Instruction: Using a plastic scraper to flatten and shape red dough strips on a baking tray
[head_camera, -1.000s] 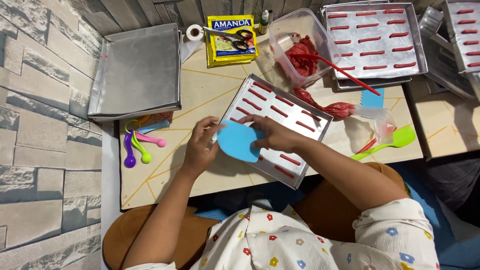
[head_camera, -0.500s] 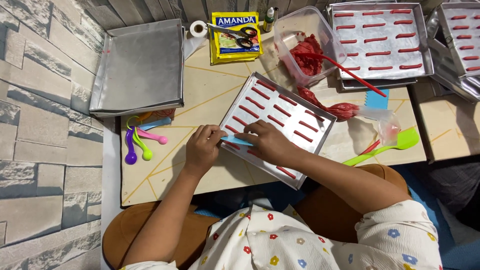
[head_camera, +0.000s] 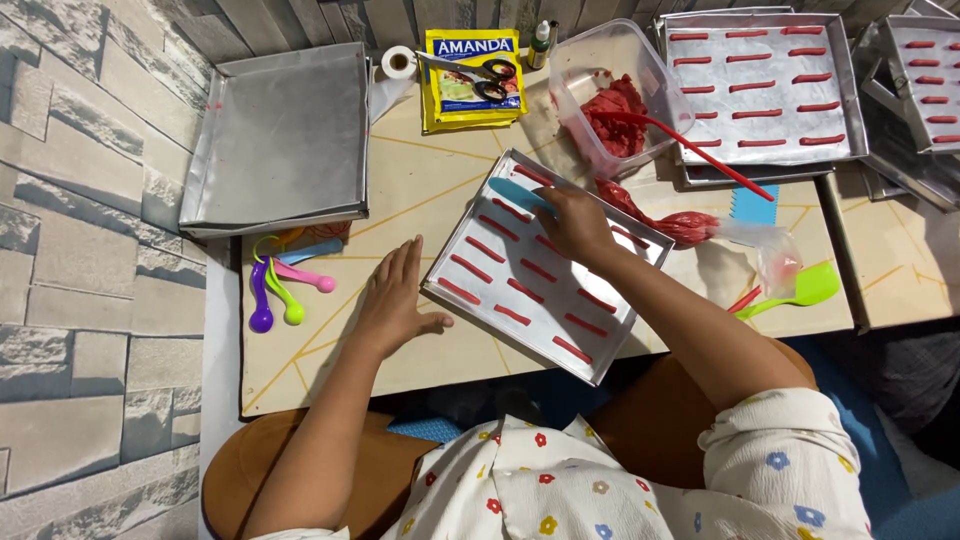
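The right hand holds a thin blue scraper card pinched in its fingers over the far corner of a metal baking tray, which lies turned at an angle on the middle of the pale table. On the tray there are rows of short red dough strips, and the card's edge is just beside the strips nearest that corner. The left hand lies flat and open on the table, fingers spread, with the thumb touching the near left rim of the tray; it grips nothing. I judge that the soft strips can be smeared or cut if the card dips too low, or if the right wrist drags over the middle rows. The tray can also slide, because only a thumb is against it, and its near corner stands close to the table's front edge. Open room is small: coloured measuring spoons lie left of the left hand, an empty tray is behind them, and a red piping bag and a plastic tub crowd the right side. The free space is mainly the bare strip of table in front of the left hand.
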